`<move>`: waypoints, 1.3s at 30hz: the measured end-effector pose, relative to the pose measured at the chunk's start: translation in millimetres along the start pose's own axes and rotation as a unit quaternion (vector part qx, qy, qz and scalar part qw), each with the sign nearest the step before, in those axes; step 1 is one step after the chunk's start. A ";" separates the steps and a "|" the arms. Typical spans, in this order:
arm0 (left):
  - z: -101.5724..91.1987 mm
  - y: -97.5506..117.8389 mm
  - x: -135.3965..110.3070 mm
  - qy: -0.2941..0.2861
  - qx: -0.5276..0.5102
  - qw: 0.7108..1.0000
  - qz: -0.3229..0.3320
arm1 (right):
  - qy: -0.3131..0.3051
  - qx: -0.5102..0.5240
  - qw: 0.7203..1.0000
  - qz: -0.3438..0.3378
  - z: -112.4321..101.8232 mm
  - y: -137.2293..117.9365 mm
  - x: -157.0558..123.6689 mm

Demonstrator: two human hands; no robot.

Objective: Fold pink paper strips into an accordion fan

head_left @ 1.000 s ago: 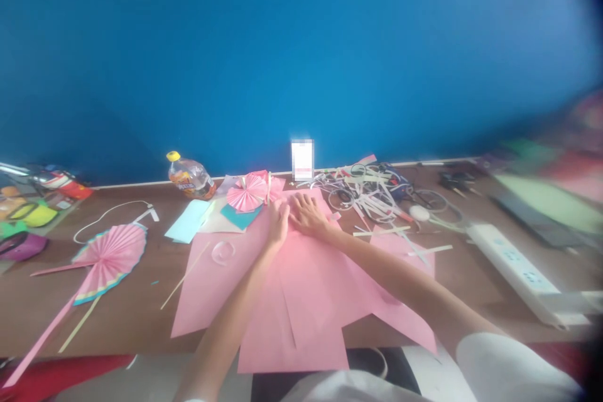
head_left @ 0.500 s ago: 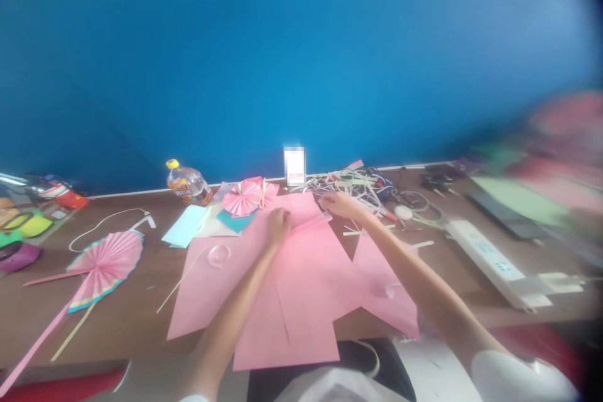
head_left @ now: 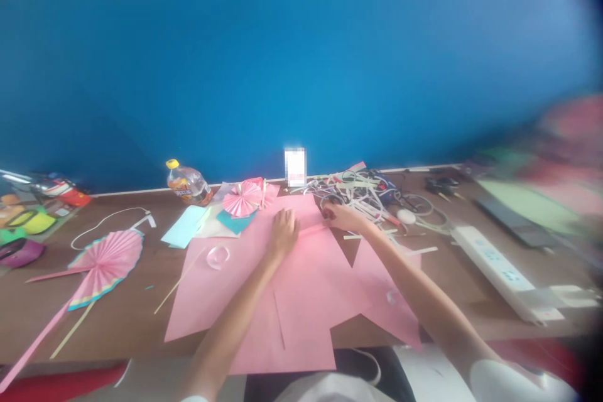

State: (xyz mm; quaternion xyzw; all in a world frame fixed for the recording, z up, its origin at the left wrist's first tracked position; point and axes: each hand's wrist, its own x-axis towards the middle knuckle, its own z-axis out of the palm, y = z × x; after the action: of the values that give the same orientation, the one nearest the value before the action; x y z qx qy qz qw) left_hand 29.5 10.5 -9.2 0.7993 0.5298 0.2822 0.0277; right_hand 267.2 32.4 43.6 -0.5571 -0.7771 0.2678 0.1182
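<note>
The person's left hand (head_left: 284,230) lies palm down with bent fingers on a large sheet of pink paper (head_left: 325,270) in the middle of the table (head_left: 127,321). The right hand (head_left: 342,218), its fingertips drawn together, is at the sheet's right edge, at the end of a narrow raised fold (head_left: 313,230) that runs between the two hands. The view is too soft to tell whether either hand actually pinches the paper. A second ago the hands lay side by side on the sheet; half a second ago the right hand was a little farther off, by the scraps; now it is back at the fold, so the crease seems to be tended from both ends, with most of the sheet lying flat on the near side. More pink sheets lie beneath, with a clear ring (head_left: 218,257) on the left one. Beyond the left hand are a teal paper (head_left: 237,223), a small pleated pink fan (head_left: 242,199) and a bottle (head_left: 188,185); a larger pleated fan (head_left: 107,257) rests far to the left. Tangled paper strips (head_left: 367,202) lie beyond the right hand, and a white power strip (head_left: 492,264) lies well to the right.
</note>
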 end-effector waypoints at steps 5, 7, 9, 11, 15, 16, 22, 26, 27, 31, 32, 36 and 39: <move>8.6 5.6 5.9 -0.105 0.027 0.990 0.089 | -0.062 0.002 0.998 -0.022 -0.4 7.4 7.1; 13.3 4.8 9.5 -0.148 0.024 0.983 0.107 | -0.079 -0.011 0.996 -0.032 -1.6 8.6 9.4; 15.5 3.1 12.8 -0.167 0.017 0.981 0.102 | -0.081 -0.017 0.996 -0.034 -3.8 8.2 10.3; 12.7 0.9 15.4 -0.171 -0.006 0.981 0.096 | -0.070 -0.017 0.997 -0.032 -7.5 6.7 9.9; -9.6 -1.6 19.7 -0.208 -0.104 0.968 0.094 | -0.082 0.068 0.994 -0.025 -19.7 3.5 9.4; -16.9 -1.3 20.7 -0.218 -0.136 0.964 0.074 | -0.091 0.107 0.990 -0.026 -23.1 3.0 9.9; -44.9 -1.6 29.6 -0.187 -0.317 0.926 -0.081 | -0.085 0.214 0.972 -0.040 -44.6 2.5 16.4; -46.9 -17.7 37.5 -0.219 -0.361 0.899 -0.118 | -0.035 0.236 0.971 -0.035 -59.2 5.3 20.0; -47.1 -22.8 39.6 -0.243 -0.372 0.887 -0.123 | -0.016 0.234 0.971 -0.036 -62.8 6.1 20.3; -50.7 -36.0 51.1 -0.332 -0.416 0.839 -0.115 | 0.018 0.209 0.976 -0.061 -75.6 6.8 19.5; -52.3 -36.9 55.0 -0.360 -0.413 0.828 -0.115 | 0.020 0.205 0.976 -0.065 -78.1 6.2 19.1; -57.6 -35.8 72.4 -0.458 -0.370 0.803 -0.090 | 0.055 0.218 0.973 -0.054 -85.4 1.2 16.0; -59.1 -33.9 83.1 -0.488 -0.391 0.776 -0.080 | 0.084 0.224 0.970 -0.043 -89.7 -3.7 9.9</move>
State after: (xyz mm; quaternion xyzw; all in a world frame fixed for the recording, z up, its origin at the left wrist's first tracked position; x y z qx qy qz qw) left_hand -3.9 81.9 63.7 0.7050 0.3505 0.0337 0.6156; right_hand 304.1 66.2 118.8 -0.5034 -0.7079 0.3814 0.3164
